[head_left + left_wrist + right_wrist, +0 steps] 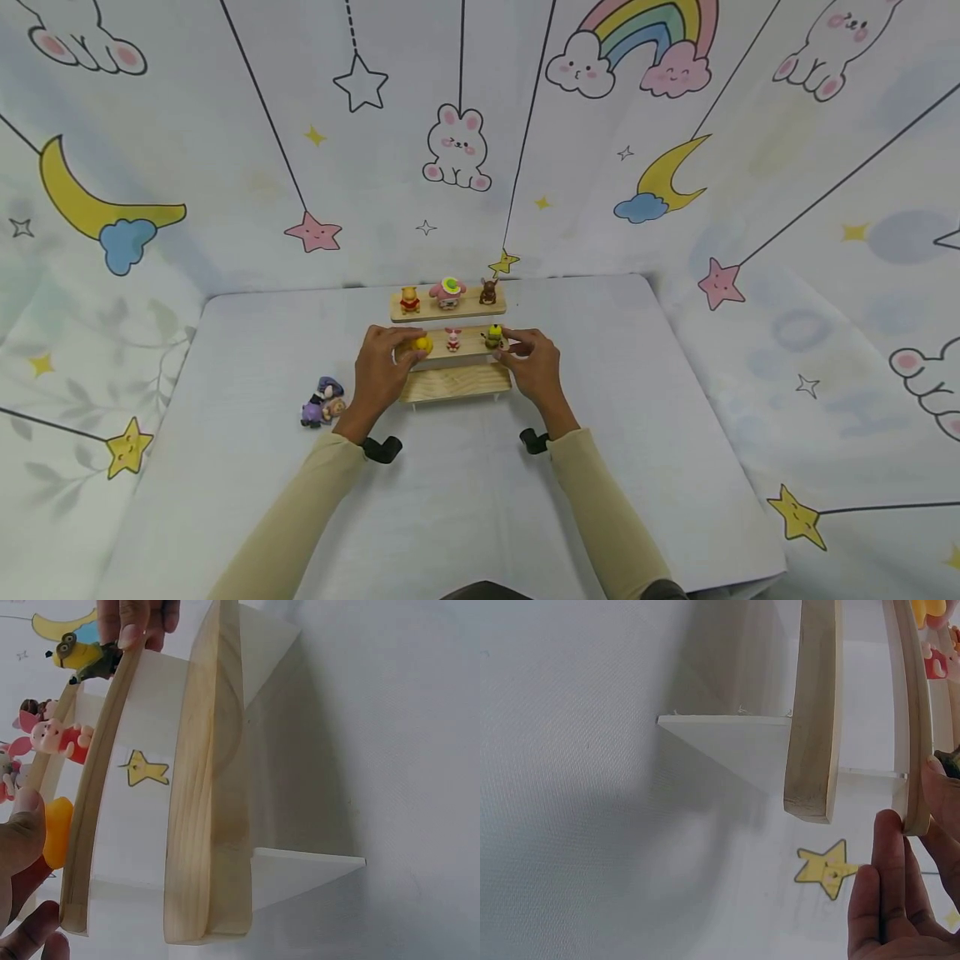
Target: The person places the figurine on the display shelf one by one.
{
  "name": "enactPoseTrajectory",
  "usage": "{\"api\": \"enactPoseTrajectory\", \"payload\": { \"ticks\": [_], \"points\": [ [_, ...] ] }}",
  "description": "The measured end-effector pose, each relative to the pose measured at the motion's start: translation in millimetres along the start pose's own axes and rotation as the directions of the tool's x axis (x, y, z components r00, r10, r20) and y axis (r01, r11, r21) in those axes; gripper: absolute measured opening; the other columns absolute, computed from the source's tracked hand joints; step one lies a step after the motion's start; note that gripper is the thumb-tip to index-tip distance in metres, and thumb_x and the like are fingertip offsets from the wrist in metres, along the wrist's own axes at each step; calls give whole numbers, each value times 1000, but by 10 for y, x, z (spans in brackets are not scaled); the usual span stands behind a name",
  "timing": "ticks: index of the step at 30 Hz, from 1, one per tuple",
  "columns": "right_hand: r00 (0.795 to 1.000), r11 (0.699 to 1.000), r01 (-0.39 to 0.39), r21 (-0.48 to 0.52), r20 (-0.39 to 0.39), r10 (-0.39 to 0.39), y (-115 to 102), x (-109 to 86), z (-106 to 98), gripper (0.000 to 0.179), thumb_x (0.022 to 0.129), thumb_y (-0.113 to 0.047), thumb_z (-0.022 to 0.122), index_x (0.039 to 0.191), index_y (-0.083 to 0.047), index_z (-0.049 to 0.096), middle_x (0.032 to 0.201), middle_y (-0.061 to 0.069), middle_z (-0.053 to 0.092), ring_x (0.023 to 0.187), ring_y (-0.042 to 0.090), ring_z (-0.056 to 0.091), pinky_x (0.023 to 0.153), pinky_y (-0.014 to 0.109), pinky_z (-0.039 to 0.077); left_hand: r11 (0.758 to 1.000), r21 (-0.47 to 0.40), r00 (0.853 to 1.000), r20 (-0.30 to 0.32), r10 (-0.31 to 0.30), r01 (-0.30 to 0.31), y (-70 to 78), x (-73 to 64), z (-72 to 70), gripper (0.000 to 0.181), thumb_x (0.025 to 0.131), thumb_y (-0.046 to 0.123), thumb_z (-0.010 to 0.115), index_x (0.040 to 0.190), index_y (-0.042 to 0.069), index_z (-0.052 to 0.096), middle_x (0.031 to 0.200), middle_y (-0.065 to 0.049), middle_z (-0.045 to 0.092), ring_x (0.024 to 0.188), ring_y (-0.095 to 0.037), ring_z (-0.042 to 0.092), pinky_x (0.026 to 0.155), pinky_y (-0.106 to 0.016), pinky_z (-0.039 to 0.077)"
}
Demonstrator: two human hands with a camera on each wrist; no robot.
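A wooden tiered shelf (457, 382) with white side supports stands on the table. At the left end of its middle tier, my left hand (381, 367) pinches a small yellow figurine (58, 834) between thumb and index finger, other fingertips by the board's end. My right hand (534, 367) grips the right end of the middle board (919, 720), thumb on its front edge beside a minion figurine (492, 337). Between the hands stands a pink piglet figurine (453, 339) in red. The lowest board (199, 787) bears nothing.
On the back tier (420, 317) stand a bear figurine (409, 300) in red, a pink figurine (447, 293) with a yellow-green top, and a brown figurine (488, 292). Purple and blue figurines (324, 403) lie grouped left of my left hand. A patterned cloth backdrop (390, 192) rises behind.
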State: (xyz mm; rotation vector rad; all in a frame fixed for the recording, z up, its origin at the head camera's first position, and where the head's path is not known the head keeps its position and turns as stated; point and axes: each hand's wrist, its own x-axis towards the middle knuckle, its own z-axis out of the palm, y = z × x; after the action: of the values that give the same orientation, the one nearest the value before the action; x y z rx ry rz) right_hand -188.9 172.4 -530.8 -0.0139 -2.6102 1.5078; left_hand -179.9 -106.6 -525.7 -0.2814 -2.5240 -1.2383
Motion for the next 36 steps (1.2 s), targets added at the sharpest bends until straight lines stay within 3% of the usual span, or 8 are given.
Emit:
{"api": "enactPoseTrajectory", "payload": {
  "ticks": [11, 19, 28, 36],
  "points": [
    [1000, 1000, 14, -2, -1, -14, 25, 9, 5, 44, 89, -16, 88, 131, -19, 77, 122, 8, 72, 103, 26, 73, 99, 46, 58, 1000, 26, 1000, -11, 5, -5, -31, -65, -54, 44, 88, 24, 87, 131, 17, 77, 124, -7, 77, 106, -28, 57, 87, -47, 50],
    [1000, 1000, 29, 2, -7, -29, 21, 4, 4, 43, 89, -15, 88, 131, -18, 77, 123, 9, 72, 104, 27, 73, 99, 46, 59, 998, 63, 999, -35, 21, -18, -81, -121, -226, 46, 87, 26, 89, 131, 19, 76, 127, -9, 77, 109, -29, 56, 90, -45, 47],
    [997, 997, 78, 26, -6, -78, 16, -3, 2, 44, 88, -11, 88, 130, -13, 77, 122, 12, 72, 102, 30, 75, 98, 48, 59, 997, 77, 999, -44, 3, 0, -168, -192, -451, 46, 87, 24, 89, 131, 18, 76, 128, -8, 76, 108, -28, 56, 81, -37, 44],
    [998, 998, 63, 28, -3, -63, 29, 2, -4, 43, 89, -13, 87, 131, -15, 77, 121, 10, 71, 102, 29, 74, 99, 47, 58, 992, 110, 995, -88, -52, 61, -331, -225, -652, 45, 87, 17, 89, 130, 16, 76, 125, -10, 76, 109, -29, 56, 82, -36, 43]
  ]
}}
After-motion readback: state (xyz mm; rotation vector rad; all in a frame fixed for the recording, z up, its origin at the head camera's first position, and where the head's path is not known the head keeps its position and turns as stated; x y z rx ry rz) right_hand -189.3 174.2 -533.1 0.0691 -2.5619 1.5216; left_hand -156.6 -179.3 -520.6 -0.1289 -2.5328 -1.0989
